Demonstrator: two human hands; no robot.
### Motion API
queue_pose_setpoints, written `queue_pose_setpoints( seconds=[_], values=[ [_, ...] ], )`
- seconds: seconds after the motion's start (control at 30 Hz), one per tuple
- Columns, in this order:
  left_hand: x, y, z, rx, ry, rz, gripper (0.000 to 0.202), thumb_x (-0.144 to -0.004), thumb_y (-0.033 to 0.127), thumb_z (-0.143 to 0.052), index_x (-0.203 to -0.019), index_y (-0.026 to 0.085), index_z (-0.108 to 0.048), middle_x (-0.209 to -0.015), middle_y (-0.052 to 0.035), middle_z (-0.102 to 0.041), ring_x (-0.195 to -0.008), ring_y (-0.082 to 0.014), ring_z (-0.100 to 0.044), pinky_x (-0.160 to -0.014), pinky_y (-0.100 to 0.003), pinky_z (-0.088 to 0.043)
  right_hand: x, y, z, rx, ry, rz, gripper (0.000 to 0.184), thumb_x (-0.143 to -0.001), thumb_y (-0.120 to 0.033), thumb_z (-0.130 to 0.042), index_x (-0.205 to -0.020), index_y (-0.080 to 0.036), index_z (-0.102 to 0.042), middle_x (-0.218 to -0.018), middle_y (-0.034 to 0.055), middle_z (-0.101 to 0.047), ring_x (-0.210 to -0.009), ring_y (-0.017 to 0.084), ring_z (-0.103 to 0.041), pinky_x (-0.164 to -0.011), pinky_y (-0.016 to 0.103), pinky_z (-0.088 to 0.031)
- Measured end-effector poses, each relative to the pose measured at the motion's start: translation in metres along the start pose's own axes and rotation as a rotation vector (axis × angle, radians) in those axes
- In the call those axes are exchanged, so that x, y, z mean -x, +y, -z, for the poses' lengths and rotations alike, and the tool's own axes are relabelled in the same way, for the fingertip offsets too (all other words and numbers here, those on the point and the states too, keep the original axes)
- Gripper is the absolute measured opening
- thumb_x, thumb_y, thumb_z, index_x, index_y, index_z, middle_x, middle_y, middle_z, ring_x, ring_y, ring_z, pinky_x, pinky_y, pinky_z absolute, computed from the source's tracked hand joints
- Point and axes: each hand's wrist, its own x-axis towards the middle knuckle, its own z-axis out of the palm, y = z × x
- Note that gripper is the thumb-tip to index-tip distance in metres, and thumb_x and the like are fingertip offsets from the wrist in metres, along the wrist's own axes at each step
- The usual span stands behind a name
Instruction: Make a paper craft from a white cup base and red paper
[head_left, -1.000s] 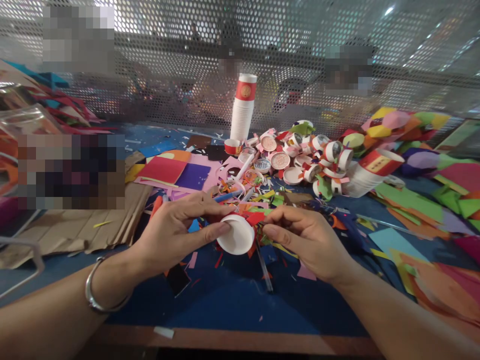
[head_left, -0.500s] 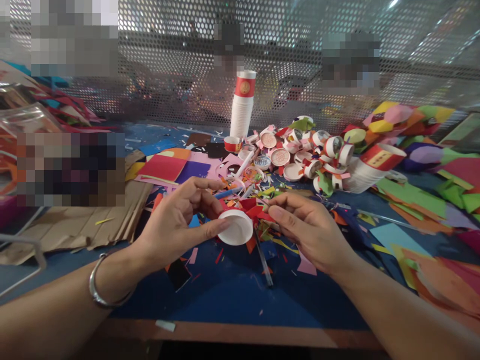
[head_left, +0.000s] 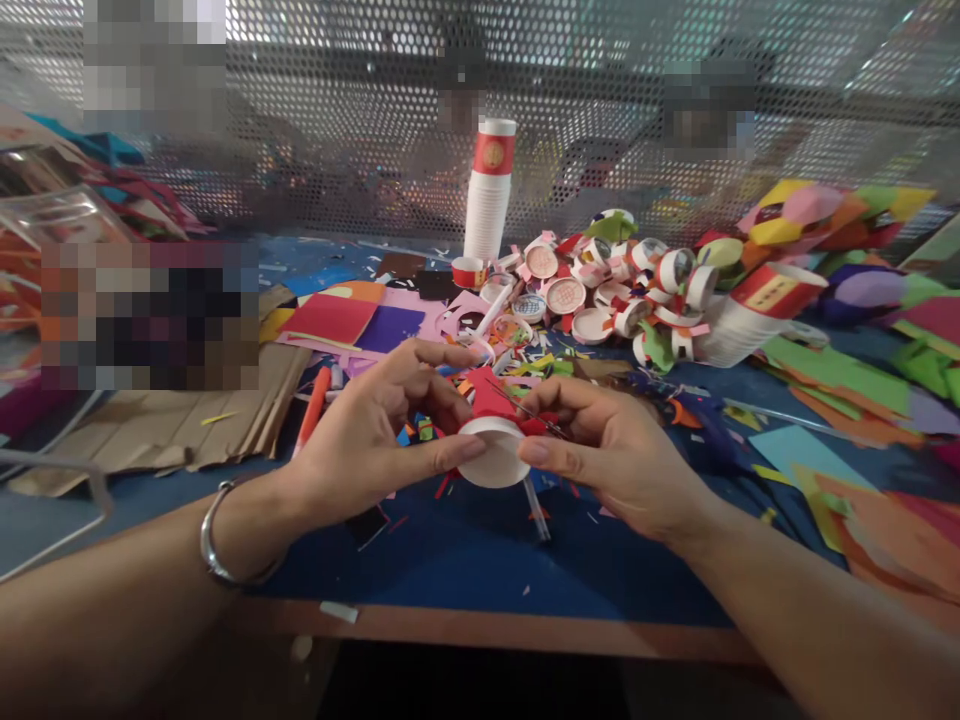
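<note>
My left hand (head_left: pixel 375 435) and my right hand (head_left: pixel 604 455) meet over the blue table top (head_left: pixel 465 570), both pinched on a small white paper cup bottom (head_left: pixel 493 455) with red paper pieces (head_left: pixel 491 395) stuck round its rim. The left thumb presses the cup's white underside from the left. Fingers of the right hand grip the red paper and the rim on the right. A silver bangle (head_left: pixel 217 545) circles my left wrist.
A tall stack of white cups with a red band (head_left: pixel 487 205) stands at the back centre. Several cut cup rings and bottoms (head_left: pixel 600 295) lie right of it, beside a tipped cup stack (head_left: pixel 746 315). Coloured paper sheets (head_left: pixel 352 325) and scraps cover the table. A perforated metal screen (head_left: pixel 360 120) closes the back.
Both hands have lifted the cup bottom slightly and tilted it, so its rim side now faces more upward. The right fingers have closed in onto the rim and red paper.
</note>
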Motion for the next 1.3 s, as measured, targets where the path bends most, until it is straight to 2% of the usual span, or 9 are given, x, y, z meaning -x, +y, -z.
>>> queue_pose_setpoints(
  seconds=[0.13, 0.23, 0.33, 0.47, 0.63, 0.83, 0.9, 1.07, 1.3],
  values=[
    [-0.001, 0.000, -0.002, 0.012, 0.014, -0.006, 0.050, -0.080, 0.016, -0.083, -0.123, 0.018, -0.058, -0.081, 0.0002, -0.072, -0.074, -0.0141, -0.071, -0.065, -0.023, -0.059, 0.003, -0.003, -0.002, 0.053, 0.009, 0.011, 0.024, -0.080, -0.031, -0.088, -0.090, -0.020, -0.069, -0.069, -0.0048, -0.062, -0.049, 0.005, -0.045, -0.039, 0.020, -0.029],
    [-0.001, -0.003, -0.001, 0.098, -0.031, 0.035, 0.051, -0.078, 0.015, -0.085, -0.122, 0.017, -0.059, -0.087, -0.0024, -0.076, -0.079, -0.0151, -0.074, -0.068, -0.023, -0.061, 0.004, -0.002, 0.000, 0.051, 0.029, 0.034, 0.022, -0.082, -0.030, -0.086, -0.089, -0.021, -0.068, -0.060, -0.0081, -0.055, -0.043, 0.004, -0.037, -0.037, 0.021, -0.025],
    [-0.001, -0.005, 0.000, 0.129, -0.072, 0.110, 0.034, -0.077, 0.016, -0.086, -0.105, 0.017, -0.066, -0.089, -0.0041, -0.078, -0.081, -0.0157, -0.075, -0.069, -0.024, -0.062, 0.004, 0.000, 0.002, 0.052, 0.039, 0.045, 0.026, -0.081, -0.034, -0.088, -0.090, -0.021, -0.067, -0.059, -0.0086, -0.054, -0.042, 0.003, -0.035, -0.036, 0.021, -0.023],
    [-0.002, -0.004, 0.001, 0.114, -0.050, 0.161, 0.018, -0.078, 0.019, -0.086, -0.088, 0.017, -0.071, -0.078, -0.0019, -0.077, -0.071, -0.0143, -0.073, -0.063, -0.023, -0.061, 0.003, 0.002, 0.004, 0.042, 0.048, 0.041, 0.030, -0.079, -0.036, -0.089, -0.092, -0.021, -0.067, -0.064, -0.0073, -0.056, -0.046, 0.004, -0.038, -0.038, 0.021, -0.024],
    [-0.003, -0.001, 0.005, 0.070, 0.004, 0.155, 0.012, -0.082, 0.024, -0.084, -0.091, 0.019, -0.079, -0.084, -0.0041, -0.080, -0.074, -0.0150, -0.074, -0.066, -0.022, -0.061, 0.004, 0.001, 0.010, -0.024, 0.061, 0.073, 0.033, -0.079, -0.040, -0.089, -0.092, -0.019, -0.068, -0.068, -0.0068, -0.053, -0.048, 0.003, -0.030, -0.040, 0.022, -0.017],
    [-0.002, -0.002, 0.006, -0.126, 0.042, 0.090, 0.017, -0.082, 0.029, -0.084, -0.095, 0.019, -0.080, -0.085, -0.0048, -0.079, -0.076, -0.0163, -0.072, -0.066, -0.025, -0.060, 0.004, 0.002, 0.018, 0.047, 0.090, 0.080, 0.034, -0.091, -0.052, -0.075, -0.089, -0.019, -0.067, -0.059, -0.0089, -0.040, -0.046, 0.005, -0.022, -0.042, 0.024, -0.012],
    [-0.001, -0.004, 0.006, -0.159, 0.058, 0.064, 0.018, -0.080, 0.029, -0.085, -0.095, 0.020, -0.080, -0.083, -0.0038, -0.078, -0.073, -0.0150, -0.071, -0.065, -0.025, -0.060, 0.002, 0.001, 0.017, 0.116, 0.083, 0.090, 0.032, -0.089, -0.050, -0.078, -0.091, -0.019, -0.069, -0.060, -0.0078, -0.045, -0.047, 0.005, -0.026, -0.041, 0.024, -0.017],
    [0.002, -0.007, 0.005, -0.070, 0.073, -0.003, 0.026, -0.077, 0.023, -0.088, -0.097, 0.021, -0.071, -0.087, 0.0015, -0.075, -0.075, -0.0111, -0.070, -0.069, -0.021, -0.062, 0.002, -0.002, 0.010, 0.249, 0.008, 0.084, 0.032, -0.088, -0.050, -0.079, -0.087, -0.019, -0.072, -0.076, 0.0006, -0.066, -0.061, 0.010, -0.054, -0.054, 0.024, -0.041],
    [0.005, -0.006, 0.003, -0.062, 0.069, -0.032, 0.026, -0.080, 0.019, -0.086, -0.092, 0.021, -0.064, -0.083, 0.0035, -0.072, -0.074, -0.0094, -0.070, -0.068, -0.019, -0.062, 0.002, 0.000, 0.010, 0.309, -0.015, 0.098, 0.029, -0.089, -0.047, -0.078, -0.085, -0.019, -0.070, -0.070, -0.0023, -0.064, -0.056, 0.008, -0.050, -0.049, 0.023, -0.034]
  ],
)
